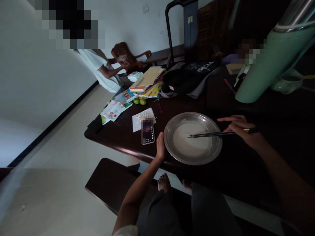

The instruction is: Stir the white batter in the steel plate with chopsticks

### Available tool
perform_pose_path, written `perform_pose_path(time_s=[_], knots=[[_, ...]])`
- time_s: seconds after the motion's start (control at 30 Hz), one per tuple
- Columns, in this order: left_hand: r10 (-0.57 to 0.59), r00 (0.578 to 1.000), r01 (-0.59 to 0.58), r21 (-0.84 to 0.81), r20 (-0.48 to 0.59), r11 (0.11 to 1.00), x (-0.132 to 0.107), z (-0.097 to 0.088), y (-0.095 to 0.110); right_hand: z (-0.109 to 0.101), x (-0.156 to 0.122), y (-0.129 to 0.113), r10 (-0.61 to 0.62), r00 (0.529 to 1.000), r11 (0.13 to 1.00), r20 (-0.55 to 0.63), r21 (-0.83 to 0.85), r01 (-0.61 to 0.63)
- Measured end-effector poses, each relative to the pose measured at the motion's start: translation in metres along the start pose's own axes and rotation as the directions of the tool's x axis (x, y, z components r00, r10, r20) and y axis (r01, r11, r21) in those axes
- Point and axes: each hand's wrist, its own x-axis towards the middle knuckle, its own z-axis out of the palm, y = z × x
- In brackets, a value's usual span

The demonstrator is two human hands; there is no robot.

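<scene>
A round metal pan (211,153) lies on the dark wooden table (246,170) and holds a thin white batter (189,141). My left hand (160,147) grips the pan's left rim, fingers curled against it. My right hand (240,128) is closed on a pair of dark chopsticks (216,133). Their tips reach into the batter near the middle of the pan.
A phone (148,131) and a plastic packet (142,118) lie left of the pan. Farther back are books (147,82), two limes (139,101), a black bag (187,78), a green flask (273,55) and a bowl (286,83). A person in white (100,68) stands at the table's far end. A dark bench (110,183) is below.
</scene>
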Motion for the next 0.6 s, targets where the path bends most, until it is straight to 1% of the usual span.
perform_pose_path(time_s=[0.07, 0.13, 0.2, 0.23, 0.27, 0.33, 0.4, 0.43, 0.5, 0.57, 0.6], knots=[[-0.009, 1.000, 0.009, 0.007, 0.008, 1.000, -0.001, 0.000, 0.002, -0.002, 0.000, 0.001, -0.006, 0.999, 1.000, -0.034, 0.025, 0.007], [-0.015, 1.000, 0.015, 0.007, 0.000, 1.000, -0.002, 0.002, 0.005, 0.001, -0.001, 0.002, -0.014, 1.000, 0.999, 0.020, 0.041, 0.013], [-0.018, 0.999, 0.018, 0.007, -0.027, 1.000, -0.003, 0.004, 0.008, 0.005, -0.001, 0.001, -0.024, 0.995, 0.999, 0.095, 0.031, 0.022], [-0.015, 0.999, 0.016, 0.012, -0.043, 1.000, -0.003, 0.005, 0.009, 0.006, -0.001, 0.002, -0.031, 0.993, 0.999, 0.112, 0.018, 0.029], [-0.010, 0.998, 0.011, 0.021, -0.057, 1.000, -0.003, 0.006, 0.011, 0.006, -0.002, 0.002, -0.037, 0.994, 0.999, 0.105, 0.005, 0.036], [0.002, 0.998, 0.001, 0.045, -0.067, 0.999, -0.004, 0.007, 0.013, 0.004, -0.001, 0.003, -0.045, 0.998, 0.999, 0.039, -0.013, 0.046], [0.008, 0.998, -0.003, 0.061, -0.069, 0.998, -0.005, 0.007, 0.015, 0.002, -0.002, 0.004, -0.048, 0.998, 0.999, -0.029, 0.002, 0.048], [0.007, 0.997, -0.002, 0.065, -0.072, 0.998, -0.005, 0.007, 0.015, 0.001, -0.002, 0.005, -0.051, 0.998, 0.999, -0.033, 0.016, 0.051], [0.000, 0.996, 0.006, 0.068, -0.089, 0.998, -0.006, 0.006, 0.016, 0.003, -0.002, 0.005, -0.061, 0.998, 0.998, 0.020, 0.029, 0.061], [-0.014, 0.994, 0.021, 0.070, -0.107, 0.997, -0.006, 0.006, 0.016, 0.005, -0.002, 0.005, -0.076, 0.993, 0.997, 0.090, 0.001, 0.076], [-0.021, 0.993, 0.029, 0.072, -0.113, 0.997, -0.006, 0.005, 0.016, 0.005, -0.002, 0.006, -0.081, 0.992, 0.996, 0.100, -0.021, 0.083]])
